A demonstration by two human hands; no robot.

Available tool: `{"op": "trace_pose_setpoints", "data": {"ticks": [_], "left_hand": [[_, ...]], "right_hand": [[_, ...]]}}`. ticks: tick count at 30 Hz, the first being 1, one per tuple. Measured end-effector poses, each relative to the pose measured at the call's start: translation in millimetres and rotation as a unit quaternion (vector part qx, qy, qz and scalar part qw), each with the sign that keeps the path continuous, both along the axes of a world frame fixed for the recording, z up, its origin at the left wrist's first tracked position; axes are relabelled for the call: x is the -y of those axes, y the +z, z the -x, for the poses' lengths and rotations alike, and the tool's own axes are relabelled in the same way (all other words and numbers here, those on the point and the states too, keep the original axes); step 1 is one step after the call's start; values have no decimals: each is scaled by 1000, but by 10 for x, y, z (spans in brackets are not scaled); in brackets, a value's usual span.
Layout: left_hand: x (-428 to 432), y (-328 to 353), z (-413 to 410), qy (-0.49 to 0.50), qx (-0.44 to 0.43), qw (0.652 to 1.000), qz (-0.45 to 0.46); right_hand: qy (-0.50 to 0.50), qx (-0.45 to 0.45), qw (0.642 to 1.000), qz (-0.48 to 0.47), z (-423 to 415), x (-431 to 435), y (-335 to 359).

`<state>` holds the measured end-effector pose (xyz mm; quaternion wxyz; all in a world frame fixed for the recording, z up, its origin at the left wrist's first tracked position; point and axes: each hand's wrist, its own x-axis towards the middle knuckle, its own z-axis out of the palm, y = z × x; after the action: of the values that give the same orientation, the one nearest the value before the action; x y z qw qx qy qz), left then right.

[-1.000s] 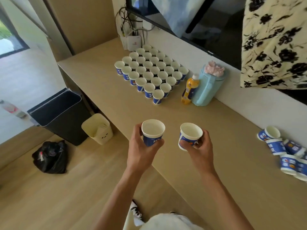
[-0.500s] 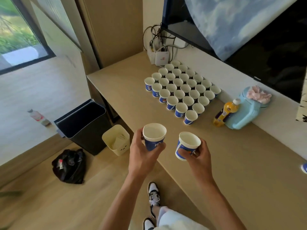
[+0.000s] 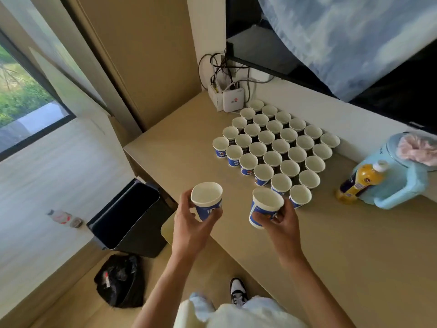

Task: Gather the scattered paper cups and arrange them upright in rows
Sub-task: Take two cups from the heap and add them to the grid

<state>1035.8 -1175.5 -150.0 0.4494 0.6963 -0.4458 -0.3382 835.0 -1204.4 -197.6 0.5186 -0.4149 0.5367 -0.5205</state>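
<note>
Each of my hands carries one blue-and-white paper cup above the near edge of the tan counter. My left hand grips an upright cup by its side. My right hand holds a second cup, tilted a little to the left, just in front of the nearest corner of the arranged block. That block of upright cups stands in several diagonal rows on the counter, running back toward the wall.
A white router with cables sits behind the rows. An orange-juice bottle leans beside a light-blue jug at right. Below the counter's left edge stand a black bin, a cream bin, a black bag and my shoe.
Both hands with their cups have come closer to the arranged rows, and my view has swung left. The loose cups lying at the right have left the view.
</note>
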Motion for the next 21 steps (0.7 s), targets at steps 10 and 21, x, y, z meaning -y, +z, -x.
{"op": "trace_pose_setpoints", "data": {"ticks": [10,21], "left_hand": [[1165,-461,-669,-117,2,992,-37],[2207,-1319,-1244,-195,13,980,-42]], "right_hand": [[-139,33,990,-14,-754,526,-33],[-209,-1,974,-85,-1545,776,-317]]}}
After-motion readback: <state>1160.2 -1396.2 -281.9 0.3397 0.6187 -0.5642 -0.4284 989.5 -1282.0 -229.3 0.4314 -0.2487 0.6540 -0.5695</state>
